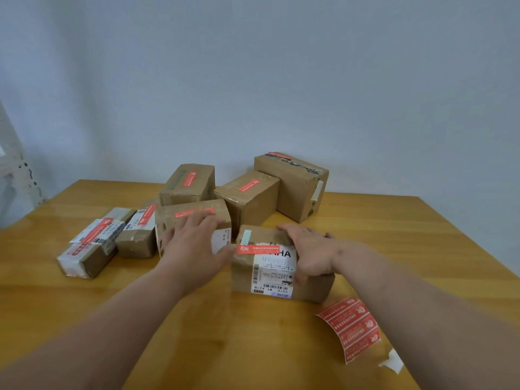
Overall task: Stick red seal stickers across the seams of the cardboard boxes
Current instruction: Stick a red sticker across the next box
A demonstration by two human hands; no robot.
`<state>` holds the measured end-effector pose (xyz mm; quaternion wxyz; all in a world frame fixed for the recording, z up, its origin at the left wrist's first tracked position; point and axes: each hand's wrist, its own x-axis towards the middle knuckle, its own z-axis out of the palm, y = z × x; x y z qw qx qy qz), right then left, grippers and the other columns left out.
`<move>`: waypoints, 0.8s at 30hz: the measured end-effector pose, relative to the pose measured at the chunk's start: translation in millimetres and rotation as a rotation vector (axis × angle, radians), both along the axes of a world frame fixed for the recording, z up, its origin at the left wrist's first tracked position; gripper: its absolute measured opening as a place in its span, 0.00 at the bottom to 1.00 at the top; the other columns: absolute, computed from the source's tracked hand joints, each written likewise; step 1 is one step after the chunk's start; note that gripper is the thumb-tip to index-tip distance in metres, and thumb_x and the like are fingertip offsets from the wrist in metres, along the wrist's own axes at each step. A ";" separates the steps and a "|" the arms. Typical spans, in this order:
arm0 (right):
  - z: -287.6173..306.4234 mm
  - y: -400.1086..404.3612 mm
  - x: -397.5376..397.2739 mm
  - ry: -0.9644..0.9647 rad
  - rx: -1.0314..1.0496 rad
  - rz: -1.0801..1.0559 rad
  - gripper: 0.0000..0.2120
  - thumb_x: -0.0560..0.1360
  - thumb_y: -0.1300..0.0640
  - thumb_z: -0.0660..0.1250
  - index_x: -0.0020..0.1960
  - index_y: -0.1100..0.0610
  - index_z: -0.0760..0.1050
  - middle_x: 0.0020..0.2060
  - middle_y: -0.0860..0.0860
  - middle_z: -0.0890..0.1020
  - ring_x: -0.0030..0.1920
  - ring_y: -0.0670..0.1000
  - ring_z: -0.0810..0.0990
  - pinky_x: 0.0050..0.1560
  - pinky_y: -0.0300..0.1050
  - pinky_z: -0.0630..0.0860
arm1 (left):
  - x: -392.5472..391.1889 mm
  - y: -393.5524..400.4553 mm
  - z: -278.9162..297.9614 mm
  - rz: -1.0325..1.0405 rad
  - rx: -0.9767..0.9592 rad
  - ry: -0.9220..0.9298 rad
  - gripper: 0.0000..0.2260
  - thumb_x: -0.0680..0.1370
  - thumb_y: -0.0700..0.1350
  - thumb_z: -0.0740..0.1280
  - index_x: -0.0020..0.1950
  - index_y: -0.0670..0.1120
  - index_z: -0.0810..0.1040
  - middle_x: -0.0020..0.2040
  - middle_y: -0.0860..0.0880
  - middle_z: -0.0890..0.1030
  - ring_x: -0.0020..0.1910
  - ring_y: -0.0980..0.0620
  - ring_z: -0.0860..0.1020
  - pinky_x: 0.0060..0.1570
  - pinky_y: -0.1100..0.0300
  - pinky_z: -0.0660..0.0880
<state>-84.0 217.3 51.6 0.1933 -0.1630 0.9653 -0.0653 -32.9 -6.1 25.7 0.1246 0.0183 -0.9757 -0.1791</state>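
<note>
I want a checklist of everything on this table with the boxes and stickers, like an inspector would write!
Surface: wooden table, yellow-brown.
Job's things: seven cardboard boxes, each showing a red seal sticker. The nearest box has a red sticker on top beside a white shipping label. A sticker sheet lies near the right forearm.
Clutter: white paper scrap at the table's near right edge.
Grippers: left hand rests on the middle box, thumb touching the sticker's end; right hand grips the nearest box.
Cables: nothing seen.
Surroundings: plain pale wall; white perforated rack at far left.
</note>
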 end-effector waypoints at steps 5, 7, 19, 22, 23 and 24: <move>1.2 -11.8 15.9 -0.085 -0.042 0.084 0.54 0.66 0.57 0.78 0.78 0.42 0.45 0.78 0.48 0.56 0.79 0.53 0.45 0.75 0.67 0.46 | 16.0 2.7 1.7 -0.209 0.120 -0.167 0.27 0.73 0.61 0.69 0.70 0.58 0.69 0.71 0.58 0.69 0.70 0.55 0.66 0.71 0.47 0.63; 2.5 -14.3 20.6 -0.166 -0.099 0.093 0.55 0.65 0.58 0.78 0.79 0.42 0.46 0.77 0.49 0.58 0.78 0.54 0.49 0.74 0.64 0.56 | 21.9 -0.6 1.0 -0.269 0.154 -0.251 0.27 0.71 0.60 0.72 0.68 0.57 0.72 0.68 0.58 0.71 0.66 0.56 0.68 0.68 0.50 0.68; -14.8 -32.3 36.3 -0.198 -0.406 -0.040 0.34 0.73 0.62 0.70 0.75 0.46 0.62 0.73 0.51 0.65 0.70 0.53 0.66 0.70 0.52 0.66 | 37.0 -15.2 -2.5 -0.285 0.147 -0.364 0.19 0.68 0.59 0.75 0.56 0.61 0.74 0.65 0.58 0.68 0.66 0.53 0.65 0.69 0.45 0.66; -13.7 -31.9 36.2 -0.212 -0.414 -0.050 0.34 0.74 0.63 0.69 0.75 0.46 0.62 0.73 0.51 0.65 0.69 0.54 0.67 0.69 0.53 0.66 | 38.9 -11.3 5.2 -0.262 0.105 -0.355 0.16 0.69 0.58 0.75 0.52 0.58 0.74 0.62 0.57 0.71 0.62 0.53 0.69 0.65 0.46 0.70; -13.4 -31.6 36.3 -0.215 -0.416 -0.053 0.34 0.74 0.63 0.69 0.75 0.46 0.62 0.73 0.51 0.65 0.69 0.54 0.67 0.68 0.52 0.67 | 39.5 -10.2 8.0 -0.256 0.088 -0.353 0.15 0.70 0.58 0.74 0.51 0.58 0.74 0.62 0.56 0.72 0.61 0.53 0.71 0.64 0.46 0.70; -13.3 -31.8 36.1 -0.217 -0.420 -0.057 0.33 0.74 0.63 0.69 0.75 0.46 0.62 0.73 0.51 0.65 0.69 0.54 0.67 0.67 0.51 0.67 | 39.9 -9.3 10.3 -0.252 0.056 -0.351 0.14 0.70 0.58 0.74 0.50 0.57 0.74 0.61 0.57 0.72 0.60 0.53 0.71 0.64 0.46 0.70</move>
